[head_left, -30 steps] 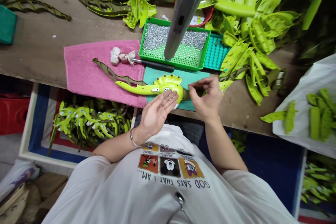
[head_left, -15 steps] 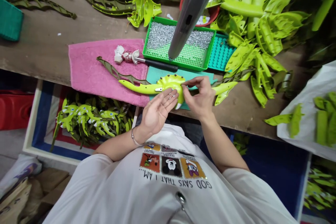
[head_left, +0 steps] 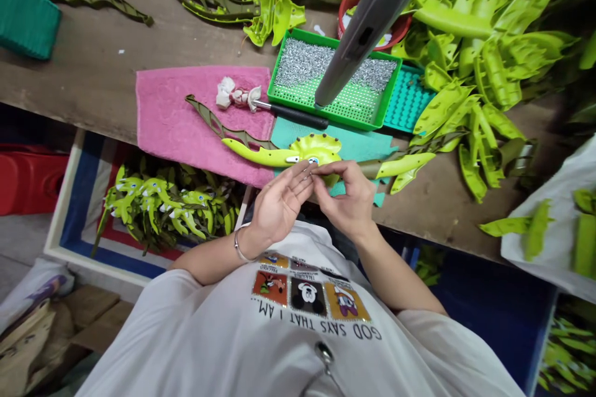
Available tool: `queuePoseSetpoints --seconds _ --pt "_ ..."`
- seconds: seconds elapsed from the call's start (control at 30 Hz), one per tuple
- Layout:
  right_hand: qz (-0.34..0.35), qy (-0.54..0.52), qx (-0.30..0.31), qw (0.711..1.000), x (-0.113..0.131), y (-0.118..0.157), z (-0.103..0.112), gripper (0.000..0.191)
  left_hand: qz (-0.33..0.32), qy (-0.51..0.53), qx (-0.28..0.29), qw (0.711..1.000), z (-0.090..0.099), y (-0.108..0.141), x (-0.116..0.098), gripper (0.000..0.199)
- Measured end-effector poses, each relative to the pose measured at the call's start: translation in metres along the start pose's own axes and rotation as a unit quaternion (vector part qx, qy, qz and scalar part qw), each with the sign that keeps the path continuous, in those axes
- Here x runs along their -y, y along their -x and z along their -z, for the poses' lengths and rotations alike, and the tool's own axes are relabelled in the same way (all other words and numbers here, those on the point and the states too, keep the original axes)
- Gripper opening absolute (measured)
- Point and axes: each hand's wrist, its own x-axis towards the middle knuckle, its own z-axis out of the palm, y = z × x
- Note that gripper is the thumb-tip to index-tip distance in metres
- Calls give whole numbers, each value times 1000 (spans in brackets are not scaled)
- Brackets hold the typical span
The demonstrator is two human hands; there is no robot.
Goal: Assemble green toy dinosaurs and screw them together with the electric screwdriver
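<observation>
Lime-green plastic dinosaur toy (head_left: 316, 149) lying right in front of you, operator, its studded frill on the teal foam mat (head_left: 358, 149) and its long snout stretched over the pink towel (head_left: 186, 118)! Your left hand (head_left: 279, 205) was up just below the frill, palm turned in, grip spread, fingers loosely extended. Your right hand (head_left: 344, 198) came in to meet it, grip pressed together, thumb and forefinger pinched at the fingertips (head_left: 313, 171) right beside the left fingers. Anything between those fingertips was too small to make out. An olive-green spiky strip (head_left: 223, 124) lay on the towel behind the snout. Just beyond it sat a screwdriver (head_left: 298, 115) with a black shaft, its end wrapped in white cloth. Next to that, a green tray (head_left: 275, 84) held silver screws (head_left: 335, 65), with a grey tube (head_left: 372, 25) hanging across the view above it. To your right, a heap of green plastic parts (head_left: 465, 105) covered the wooden surface (head_left: 84, 56).
</observation>
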Motion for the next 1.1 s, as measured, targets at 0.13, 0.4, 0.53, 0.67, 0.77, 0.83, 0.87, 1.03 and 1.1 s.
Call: queuePoseSetpoints --seconds 0.13,0.4,0.53,0.67,0.77,0.83,0.87,1.03,1.1 --pt "-41 -70 1 997 -4 -6 -17 17 -39 5 -9 999 10 4 -8 36" --pt "117 66 -20 991 -23 -15 -48 14 -69 27 -47 996 20 3 -20 42" --pt "143 54 -18 988 -17 -15 -42 17 -60 40 -42 996 19 3 -21 41" --pt "139 0 -15 990 1 -16 -36 23 -66 39 -49 996 17 5 -19 38" --pt "124 6 -2 992 12 -14 -40 21 -68 38 -52 996 17 7 -16 38" --pt "109 16 12 994 14 -13 -45 19 -66 41 -58 995 18 8 -15 38" --pt "101 11 22 995 15 -12 -47 19 -67 45 -60 995 19 8 -16 38" --pt "32 -31 53 998 8 -20 -64 19 -100 76 -77 989 26 9 -24 41" --pt "33 -17 47 998 3 -25 -73 17 -112 84 -84 987 29 9 -28 43"
